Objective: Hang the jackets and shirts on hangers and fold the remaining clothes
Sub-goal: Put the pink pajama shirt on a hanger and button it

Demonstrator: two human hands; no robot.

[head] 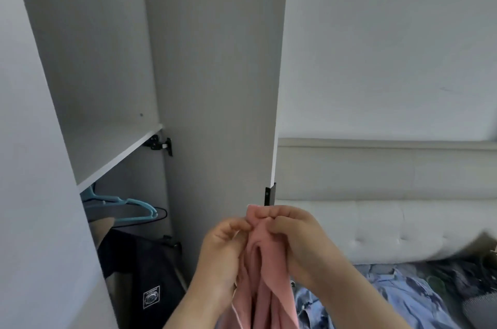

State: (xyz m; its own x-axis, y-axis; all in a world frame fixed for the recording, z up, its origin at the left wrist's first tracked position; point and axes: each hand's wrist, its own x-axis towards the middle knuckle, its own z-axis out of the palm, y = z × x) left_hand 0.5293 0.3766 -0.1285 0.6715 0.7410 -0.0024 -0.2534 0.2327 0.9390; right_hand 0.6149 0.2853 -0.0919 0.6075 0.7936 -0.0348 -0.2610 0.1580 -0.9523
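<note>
A pink garment hangs down at the bottom centre, held up in front of the open wardrobe door. My left hand pinches its upper edge from the left, and my right hand grips the same bunched top from the right; the two hands almost touch. Blue plastic hangers hang inside the wardrobe under the shelf, left of my hands. A dark garment with a small square label hangs below them.
A bed with a white tufted headboard stands to the right. On it lie a light blue shirt and darker crumpled clothes. A white wall rises behind the bed.
</note>
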